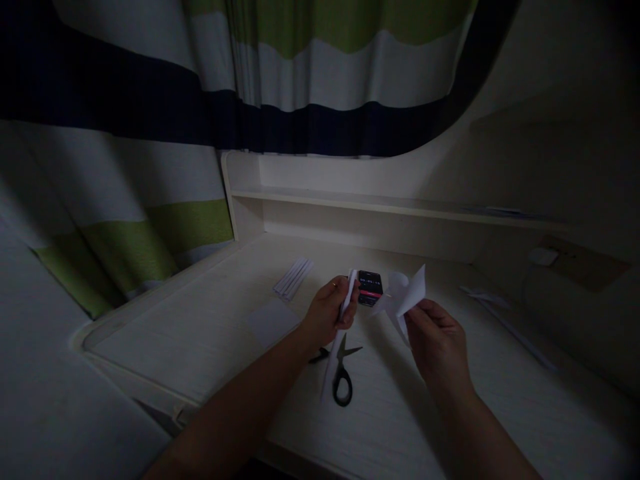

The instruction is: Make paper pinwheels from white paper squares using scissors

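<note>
My left hand (330, 310) is closed around a narrow white paper stick (349, 293), which looks rolled or folded. Its lower end reaches down past a pair of scissors (343, 373). Those scissors lie with blades apart on the desk, their black handles toward me and partly behind the stick. Between the fingertips of my right hand (437, 333) is a folded white paper piece (407, 297) with several flaps standing out. A phone (370, 288) with a lit timer display lies between and beyond my hands.
Several white paper strips (294, 278) lie side by side at the left, near a flat paper sheet (273, 321). Another long paper strip (515, 333) rests on the right. Behind the desk (200, 353) runs a shelf (350, 200); a charger plug (543, 256) sits in the wall socket.
</note>
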The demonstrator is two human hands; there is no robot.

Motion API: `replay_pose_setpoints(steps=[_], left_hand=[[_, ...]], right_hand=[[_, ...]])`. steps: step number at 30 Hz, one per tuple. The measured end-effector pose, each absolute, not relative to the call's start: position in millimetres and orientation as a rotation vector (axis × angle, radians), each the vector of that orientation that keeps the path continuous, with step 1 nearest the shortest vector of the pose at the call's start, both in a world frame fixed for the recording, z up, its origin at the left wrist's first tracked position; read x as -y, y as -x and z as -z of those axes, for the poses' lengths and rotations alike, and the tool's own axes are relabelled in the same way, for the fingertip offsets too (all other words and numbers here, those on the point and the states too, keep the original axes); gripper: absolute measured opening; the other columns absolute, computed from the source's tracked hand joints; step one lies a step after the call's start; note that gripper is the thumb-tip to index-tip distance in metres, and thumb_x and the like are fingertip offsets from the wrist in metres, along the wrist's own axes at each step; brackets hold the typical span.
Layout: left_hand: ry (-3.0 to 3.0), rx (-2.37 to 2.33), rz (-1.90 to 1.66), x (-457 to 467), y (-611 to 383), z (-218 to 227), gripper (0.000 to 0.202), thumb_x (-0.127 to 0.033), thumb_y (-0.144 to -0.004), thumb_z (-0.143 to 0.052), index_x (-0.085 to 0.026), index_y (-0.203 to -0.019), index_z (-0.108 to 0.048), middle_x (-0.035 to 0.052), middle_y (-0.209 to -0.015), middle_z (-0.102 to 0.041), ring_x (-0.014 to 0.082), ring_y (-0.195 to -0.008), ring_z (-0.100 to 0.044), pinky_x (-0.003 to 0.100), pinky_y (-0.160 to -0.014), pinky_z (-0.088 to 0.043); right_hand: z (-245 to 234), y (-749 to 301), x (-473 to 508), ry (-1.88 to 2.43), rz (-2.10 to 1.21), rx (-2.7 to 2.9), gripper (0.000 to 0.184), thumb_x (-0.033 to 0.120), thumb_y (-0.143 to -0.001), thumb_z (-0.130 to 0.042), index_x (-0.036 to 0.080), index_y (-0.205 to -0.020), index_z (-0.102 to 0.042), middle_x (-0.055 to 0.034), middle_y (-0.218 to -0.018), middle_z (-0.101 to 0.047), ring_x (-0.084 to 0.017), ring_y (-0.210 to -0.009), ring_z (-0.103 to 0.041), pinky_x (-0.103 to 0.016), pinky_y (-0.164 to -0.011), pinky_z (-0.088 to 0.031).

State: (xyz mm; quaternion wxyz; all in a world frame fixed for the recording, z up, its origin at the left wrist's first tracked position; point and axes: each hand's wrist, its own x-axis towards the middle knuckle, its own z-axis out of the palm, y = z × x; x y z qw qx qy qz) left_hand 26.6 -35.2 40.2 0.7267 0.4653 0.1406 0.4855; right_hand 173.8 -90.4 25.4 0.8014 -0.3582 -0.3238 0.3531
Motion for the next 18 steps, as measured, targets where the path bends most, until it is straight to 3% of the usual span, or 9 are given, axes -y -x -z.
replay_pose_setpoints(steps=[11,18], left_hand=[[-1.060,-0.377,-1.021,35,-27,-41,0.030,-0.044,-0.073,-0.054,-0.014,-0.075,-0.049,-0.0048,-0.058,-0.045,0.0009,-0.035,-0.033,0.016,-0.032,-0.018],[-1.234,-0.447,-1.027,41,-29,-39,0.025,-0.039,-0.077,-0.050,-0.015,-0.078,-0.054,-0.0050,-0.056,-0.043,0.0018,-0.037,-0.034,0.016,-0.034,-0.021]], right_hand=[[-23,-171,94,0.861,-0.538,0.845,0.015,0.023,-0.058,-0.072,0.019,-0.071,-0.066,-0.0007,-0.068,-0.065,-0.014,-0.064,-0.058,-0.031,-0.065,-0.045],[-28,-165,101,0.914,-0.347,0.875,0.013,0.024,-0.059,-0.072,0.020,-0.069,-0.066,0.0000,-0.067,-0.063,-0.012,-0.063,-0.056,-0.027,-0.060,-0.044]])
